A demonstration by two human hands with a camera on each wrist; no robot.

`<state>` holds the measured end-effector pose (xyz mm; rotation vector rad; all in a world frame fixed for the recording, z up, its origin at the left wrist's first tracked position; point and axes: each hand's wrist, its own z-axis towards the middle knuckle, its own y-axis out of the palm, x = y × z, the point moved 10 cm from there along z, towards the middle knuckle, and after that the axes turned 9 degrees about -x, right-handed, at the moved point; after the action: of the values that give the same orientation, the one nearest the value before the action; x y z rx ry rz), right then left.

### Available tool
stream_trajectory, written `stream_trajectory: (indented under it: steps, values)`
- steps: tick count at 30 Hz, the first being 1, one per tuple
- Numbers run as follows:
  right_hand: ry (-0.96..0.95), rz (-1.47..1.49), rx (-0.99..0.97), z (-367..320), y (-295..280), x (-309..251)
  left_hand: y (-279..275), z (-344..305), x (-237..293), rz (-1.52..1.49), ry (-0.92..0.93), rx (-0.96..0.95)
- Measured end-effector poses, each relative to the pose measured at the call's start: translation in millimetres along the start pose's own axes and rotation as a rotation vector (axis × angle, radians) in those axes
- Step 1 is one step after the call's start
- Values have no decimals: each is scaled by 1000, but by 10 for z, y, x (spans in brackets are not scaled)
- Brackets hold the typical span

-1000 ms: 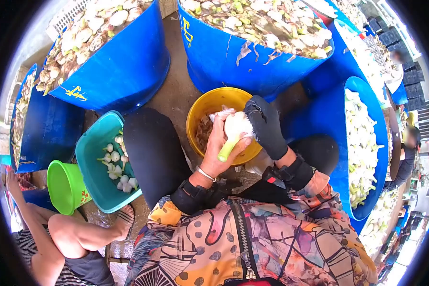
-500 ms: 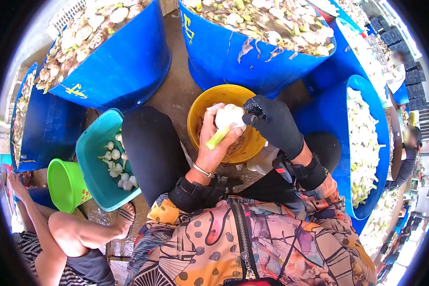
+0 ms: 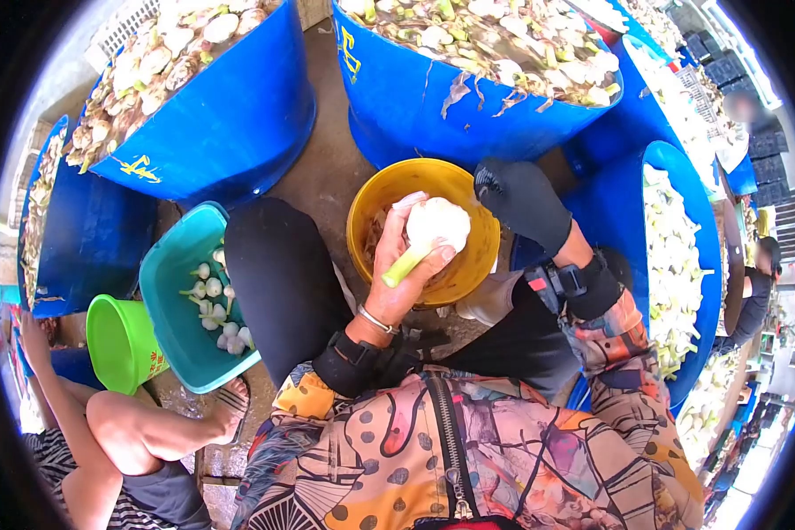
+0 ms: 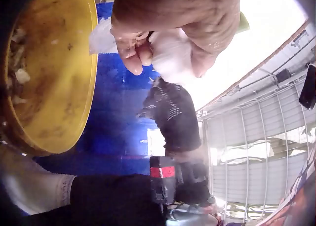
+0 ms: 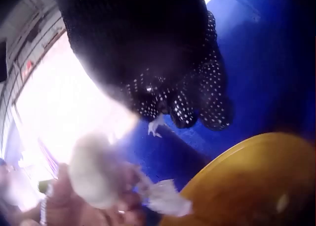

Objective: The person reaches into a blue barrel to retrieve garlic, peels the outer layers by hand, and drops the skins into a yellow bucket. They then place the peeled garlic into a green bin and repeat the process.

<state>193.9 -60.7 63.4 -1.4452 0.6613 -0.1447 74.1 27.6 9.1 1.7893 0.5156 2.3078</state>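
My bare left hand (image 3: 392, 265) holds a white garlic bulb (image 3: 438, 223) above a yellow bucket (image 3: 475, 196). The bulb's cut green stem (image 3: 405, 265) points back toward me. A papery piece of peeled skin (image 5: 169, 199) hangs beside the left fingers. Gloved in black with white dots, my right hand (image 3: 526, 208) is apart from the bulb, at the bucket's right side. Its fingers are curled, and a small white scrap of garlic skin (image 5: 156, 126) sticks out at their tips in the right wrist view. Brownish peelings (image 4: 19, 75) lie inside the bucket.
Large blue tubs (image 3: 468, 124) heaped with garlic stand ahead and to the right. On my left are a teal basin (image 3: 172, 340) with several peeled bulbs (image 3: 210, 287) and a green bucket (image 3: 119, 344). Another person's bare legs (image 3: 155, 424) are at lower left.
My right hand has come off the bulb and moved right, away from it. The left hand shifted slightly left and then stayed over the bucket with the bulb.
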Motion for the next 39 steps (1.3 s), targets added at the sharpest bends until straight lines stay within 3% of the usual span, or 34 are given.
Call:
stream_trajectory:
  steps: [3,6,9,13,18,24,31,36,39]
  values:
    - [-134,-19,112,-13,-39,-181,-39,-1,6,31,10,4]
    - [-198,291,36,20,-133,-364,-98,-27,-75,100,-20,19]
    - [-236,-52,1,-27,-101,-678,-126,-24,-44,361,14,35]
    - [-288,-211,-67,-29,77,-732,-125,-51,34,776,44,63]
    - [-366,-234,-56,-65,150,-705,-86,-41,46,781,13,45]
    - [-352,-250,-128,-74,258,-596,-13,-38,8,827,17,4]
    - [-254,14,-153,19,195,-427,21,-20,85,693,36,6]
    - [-145,226,-157,136,274,-204,157,-52,75,803,59,-83]
    - [-97,49,-80,163,460,-42,258,-86,165,895,157,-107]
